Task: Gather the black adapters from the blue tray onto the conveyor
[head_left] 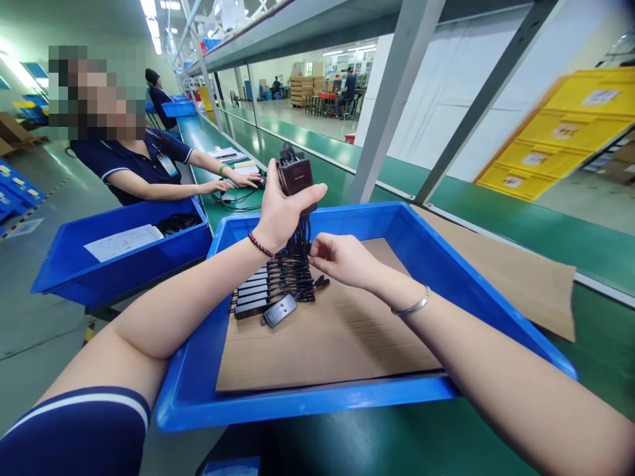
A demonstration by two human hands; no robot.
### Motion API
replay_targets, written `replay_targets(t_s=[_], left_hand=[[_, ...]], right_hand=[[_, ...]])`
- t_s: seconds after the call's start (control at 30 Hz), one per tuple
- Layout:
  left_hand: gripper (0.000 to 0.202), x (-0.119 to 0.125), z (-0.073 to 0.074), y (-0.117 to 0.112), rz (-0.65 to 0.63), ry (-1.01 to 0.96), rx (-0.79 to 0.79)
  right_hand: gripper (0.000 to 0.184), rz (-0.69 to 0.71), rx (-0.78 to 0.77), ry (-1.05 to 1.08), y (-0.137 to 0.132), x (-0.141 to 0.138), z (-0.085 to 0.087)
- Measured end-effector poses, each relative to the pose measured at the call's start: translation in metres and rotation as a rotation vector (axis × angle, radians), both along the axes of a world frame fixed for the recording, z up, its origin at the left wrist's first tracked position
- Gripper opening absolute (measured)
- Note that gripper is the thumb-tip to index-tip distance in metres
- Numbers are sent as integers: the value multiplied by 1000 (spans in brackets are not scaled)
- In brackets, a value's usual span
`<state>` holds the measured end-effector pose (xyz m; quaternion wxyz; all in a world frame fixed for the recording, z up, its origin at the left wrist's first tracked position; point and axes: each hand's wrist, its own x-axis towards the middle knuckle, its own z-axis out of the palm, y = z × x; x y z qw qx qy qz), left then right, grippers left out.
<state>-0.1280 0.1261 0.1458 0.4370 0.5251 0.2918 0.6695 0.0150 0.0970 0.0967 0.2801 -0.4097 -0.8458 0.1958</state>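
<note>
My left hand is raised above a blue bin and grips a dark power adapter with its black cable hanging down. My right hand pinches that cable just below, over the bin. On the cardboard sheet lining the bin lies a row of several black adapters with bundled cords, and a small grey inline switch rests at the front of them.
A co-worker sits at the left behind another blue bin holding a paper, their hands on cables on the green conveyor. A loose cardboard sheet lies right of my bin. Metal frame posts rise behind; yellow crates stand far right.
</note>
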Motion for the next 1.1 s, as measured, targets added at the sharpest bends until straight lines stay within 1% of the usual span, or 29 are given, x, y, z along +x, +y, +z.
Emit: replay_targets(t_s=[0.07,0.1,0.13,0.2,0.27,0.33,0.4,0.47,0.53,0.57,0.63,0.67,0.7,0.73,0.77,0.83,0.87,0.93,0.97,1.0,1.1], left_hand=[[42,-1,-2,4,15,-26,19],[35,-2,-3,7,3,-45,10],[29,-3,-4,11,-31,-68,-19],[21,-6,-4,16,-162,-120,-108],[22,-8,-1,17,-321,-177,-176],[26,-9,3,13,-434,-229,-178],[29,-10,7,6,-488,-267,-152],[33,-11,9,-2,-520,-292,-125],[37,-12,10,-7,-564,-308,-100],[39,-13,10,-8,-593,-314,-89],[43,-14,9,-9,-650,-319,-74],[44,-15,9,-9,-665,-320,-74],[45,-15,9,-9,-670,-318,-77],[46,-16,8,-9,-670,-310,-85],[47,-16,8,-9,-667,-297,-97],[48,-16,5,-9,-670,-265,-120],[48,-16,3,-9,-677,-252,-129],[44,-14,-1,-10,-703,-243,-153],[43,-13,-4,-10,-723,-240,-174],[43,-12,-6,-11,-745,-235,-203],[46,-10,-11,-16,-801,-220,-281]], right_hand=[[18,-48,3,7,2,3,-1],[25,-44,-28,24,3,5,0],[32,-21,-75,41,3,7,1],[41,45,-153,78,4,11,5],[39,72,-145,148,4,15,10],[33,25,-49,250,6,19,16],[31,-61,35,369,10,24,20],[33,-124,42,463,15,29,21],[34,-103,-54,513,17,31,19],[35,-56,-143,520,17,30,18],[38,80,-345,503,14,27,16],[40,148,-423,480,12,25,15],[41,205,-469,443,9,22,15],[42,242,-475,399,6,20,15],[42,252,-441,356,4,18,15],[43,190,-287,316,2,16,17],[48,136,-185,317,1,16,18],[70,32,45,332,2,18,22],[82,5,155,326,2,20,25],[89,-3,253,303,2,22,27],[96,18,463,179,2,28,36]])
